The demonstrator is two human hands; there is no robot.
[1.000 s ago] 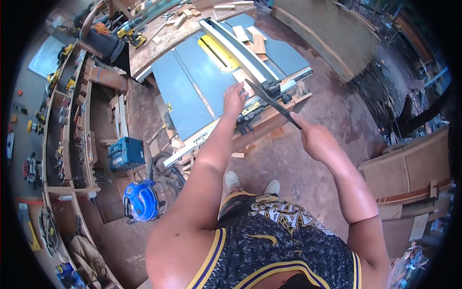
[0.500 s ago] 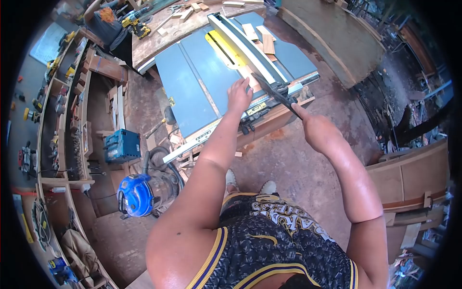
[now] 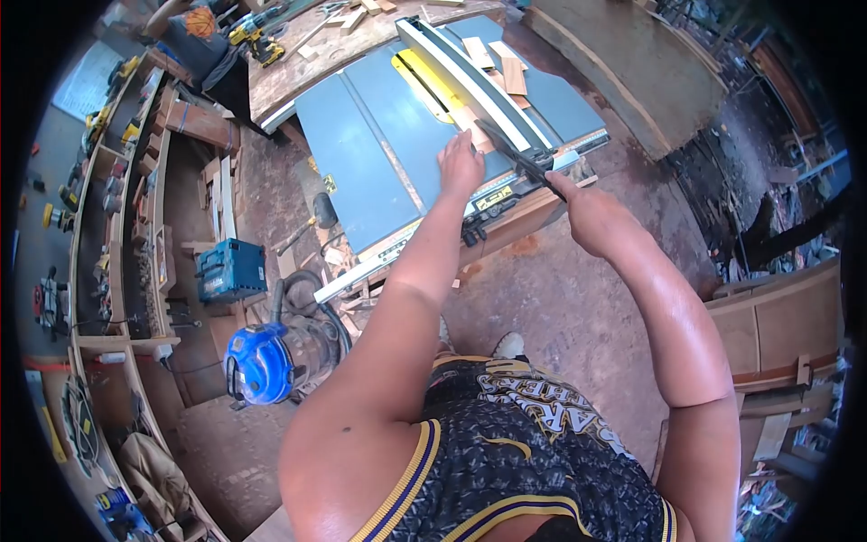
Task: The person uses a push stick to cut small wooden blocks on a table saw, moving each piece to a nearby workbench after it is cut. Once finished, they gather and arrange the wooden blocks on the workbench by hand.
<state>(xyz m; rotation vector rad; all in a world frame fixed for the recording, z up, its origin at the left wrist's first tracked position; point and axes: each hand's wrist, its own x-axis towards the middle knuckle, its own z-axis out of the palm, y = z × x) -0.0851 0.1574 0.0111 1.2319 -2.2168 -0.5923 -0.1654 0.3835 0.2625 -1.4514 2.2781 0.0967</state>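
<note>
My left hand (image 3: pixel 461 164) is over the front of the table saw's grey top (image 3: pixel 361 135), fingers apart, fingertips against a light wood strip (image 3: pixel 473 129). This strip lies along the rip fence (image 3: pixel 474 86), just in front of the yellow throat plate (image 3: pixel 423 86). My right hand (image 3: pixel 591 217) is closed around the near end of a black push stick (image 3: pixel 528 163). The stick slants forward beside the fence, and its tip reaches the strip. Whether the blade is turning cannot be seen.
Wood offcuts (image 3: pixel 513 74) lie right of the fence. A workbench (image 3: pixel 280 86) holding a drill (image 3: pixel 264 47) adjoins the saw's far side. Another person (image 3: pixel 200 45) stands at upper left. A blue shop vacuum (image 3: pixel 262 363) and teal case (image 3: pixel 231 271) sit on the floor at left.
Both hands have moved slightly forward along the fence, the right one more, carrying the push stick. The whole view has shifted a little.
</note>
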